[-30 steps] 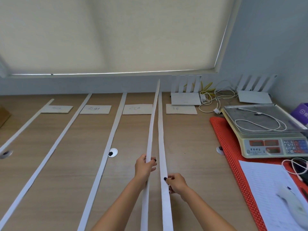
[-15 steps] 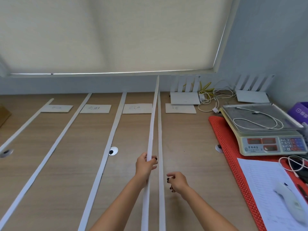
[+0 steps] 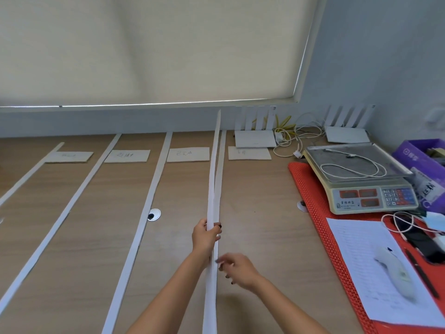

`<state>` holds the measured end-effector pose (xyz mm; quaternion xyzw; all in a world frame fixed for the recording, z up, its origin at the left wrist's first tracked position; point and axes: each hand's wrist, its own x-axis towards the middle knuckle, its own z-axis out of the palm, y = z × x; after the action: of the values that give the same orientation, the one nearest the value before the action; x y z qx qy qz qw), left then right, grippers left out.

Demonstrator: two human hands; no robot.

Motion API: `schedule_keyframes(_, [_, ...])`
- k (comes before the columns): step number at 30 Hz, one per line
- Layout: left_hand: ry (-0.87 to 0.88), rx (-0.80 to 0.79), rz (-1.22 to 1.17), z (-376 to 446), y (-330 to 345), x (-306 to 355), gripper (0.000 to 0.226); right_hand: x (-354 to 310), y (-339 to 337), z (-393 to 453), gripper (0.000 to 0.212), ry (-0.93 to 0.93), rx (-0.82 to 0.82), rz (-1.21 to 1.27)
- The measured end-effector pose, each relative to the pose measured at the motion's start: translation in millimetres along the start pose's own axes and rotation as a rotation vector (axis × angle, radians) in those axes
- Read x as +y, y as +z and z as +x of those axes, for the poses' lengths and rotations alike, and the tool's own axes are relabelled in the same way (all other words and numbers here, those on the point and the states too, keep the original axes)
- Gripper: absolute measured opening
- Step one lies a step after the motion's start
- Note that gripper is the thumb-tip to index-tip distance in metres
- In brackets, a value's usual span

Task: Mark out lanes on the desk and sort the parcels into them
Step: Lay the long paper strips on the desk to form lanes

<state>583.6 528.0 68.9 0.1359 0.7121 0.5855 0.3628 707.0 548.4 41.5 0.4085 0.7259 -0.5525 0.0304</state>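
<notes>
Two white strips run close together on the tabletop [image 3: 252, 237]: my left hand [image 3: 204, 237] grips the lifted strip [image 3: 213, 189], my blurred right hand [image 3: 237, 267] hovers loosely curled beside it, so I think a pull could skew the laid strip [image 3: 222, 150].

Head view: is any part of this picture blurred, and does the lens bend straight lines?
Head view: the right hand is smeared by motion blur, while the left hand gripping the raised paper strip looks sharp; head view: the wide lens bows the blind's lower edge and splays the flat strips outward; the writing on the label cards is too faint to read.
</notes>
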Motion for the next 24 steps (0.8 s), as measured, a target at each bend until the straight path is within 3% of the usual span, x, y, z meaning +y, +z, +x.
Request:
schedule_keyframes(3, [-0.026, 0.006, -0.024, -4, 1, -4, 0.023, 27, 32, -5, 0.045, -0.173, -0.204, -0.682])
schedule_keyframes(6, [-0.03, 0.006, -0.014, -6, -3, -4, 0.024, 41, 52, -9, 0.05, -0.224, -0.312, -1.0])
schedule_keyframes(11, [-0.029, -0.001, 0.011, -8, -14, -10, 0.019, 57, 59, -22, 0.053, -0.209, -0.326, -1.059])
schedule_keyframes(16, [-0.044, 0.014, 0.013, -9, -19, -19, 0.019, 57, 73, -19, 0.052, -0.313, -0.36, -1.152])
schedule_keyframes(24, [-0.063, 0.013, 0.019, -19, -18, -28, 0.017, 73, 65, -19, 0.052, -0.252, -0.307, -1.078])
